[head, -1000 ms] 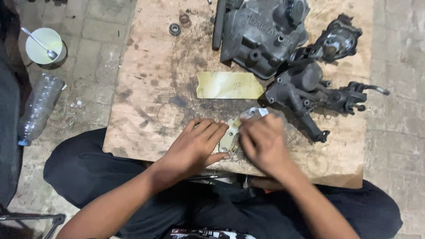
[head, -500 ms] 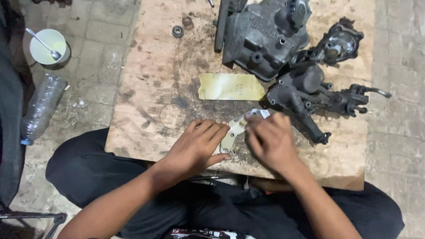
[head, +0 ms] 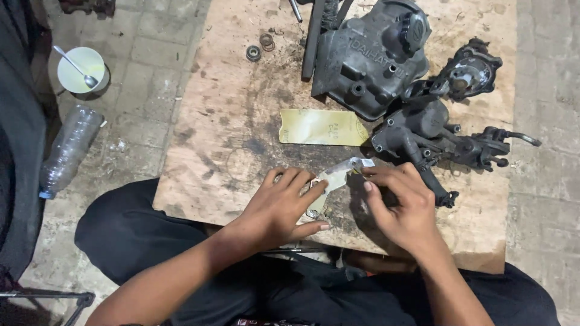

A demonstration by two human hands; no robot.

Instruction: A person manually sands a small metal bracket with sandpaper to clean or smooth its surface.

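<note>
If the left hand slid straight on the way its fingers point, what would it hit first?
Probably the pale gasket piece that the left hand already touches, then the dark metal carburettor beyond; depth is unclear.

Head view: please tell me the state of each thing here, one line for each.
Left hand: flat, pressing the pale cut-out sheet to the board.
Right hand: fingers curled at the sheet's far end.
Yellow sheet: lying flat, untouched.
Engine cover: lying on the board.
Plastic bottle: on its side on the floor.
Cup: upright, spoon in it.
</note>
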